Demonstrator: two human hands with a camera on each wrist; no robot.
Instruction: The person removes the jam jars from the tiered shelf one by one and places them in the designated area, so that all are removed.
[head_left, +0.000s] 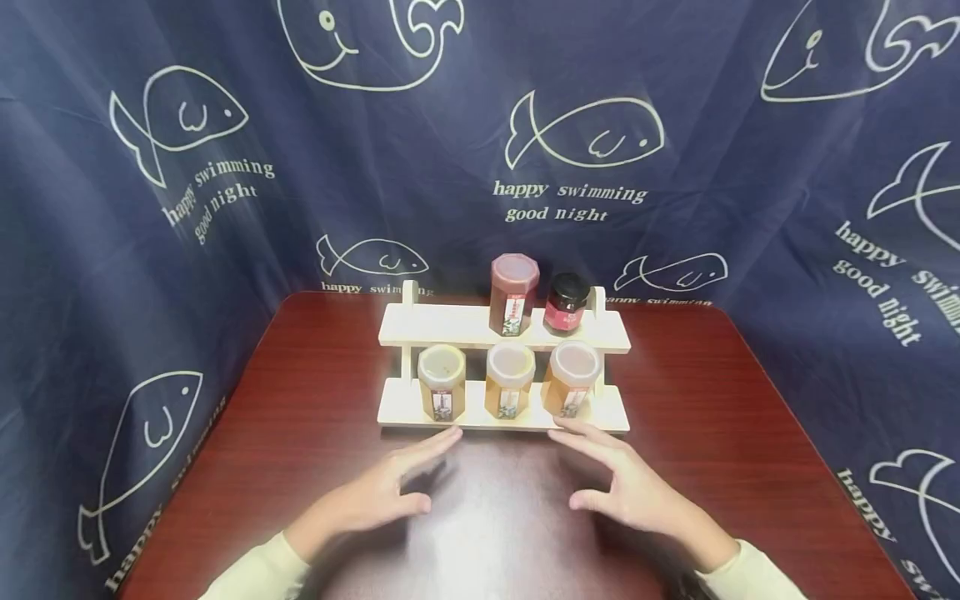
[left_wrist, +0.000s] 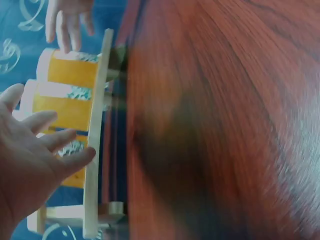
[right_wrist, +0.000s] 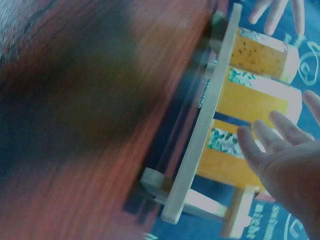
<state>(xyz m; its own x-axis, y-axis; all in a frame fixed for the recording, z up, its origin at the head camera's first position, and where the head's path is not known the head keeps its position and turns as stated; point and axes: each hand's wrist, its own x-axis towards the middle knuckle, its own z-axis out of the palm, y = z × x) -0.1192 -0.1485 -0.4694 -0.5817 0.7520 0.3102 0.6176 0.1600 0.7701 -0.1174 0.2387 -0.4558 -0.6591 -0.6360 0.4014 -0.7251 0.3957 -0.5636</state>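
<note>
Both hands (head_left: 517,496) (fingers straight) near rack (head_left: 504,417).

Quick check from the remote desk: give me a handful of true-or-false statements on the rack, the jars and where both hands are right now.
1. The lower shelf of the wooden rack carries three amber jars. True.
2. The upper shelf holds four jars. False: it holds two, a tall reddish jar and a small black-lidded jar.
3. The left hand has its grip round a jar. False: its fingers are straight and hold nothing, just in front of the rack.
4. The right hand is open with fingers stretched toward the rack. True.
5. The rack stands on a dark red wooden table. True.
</note>
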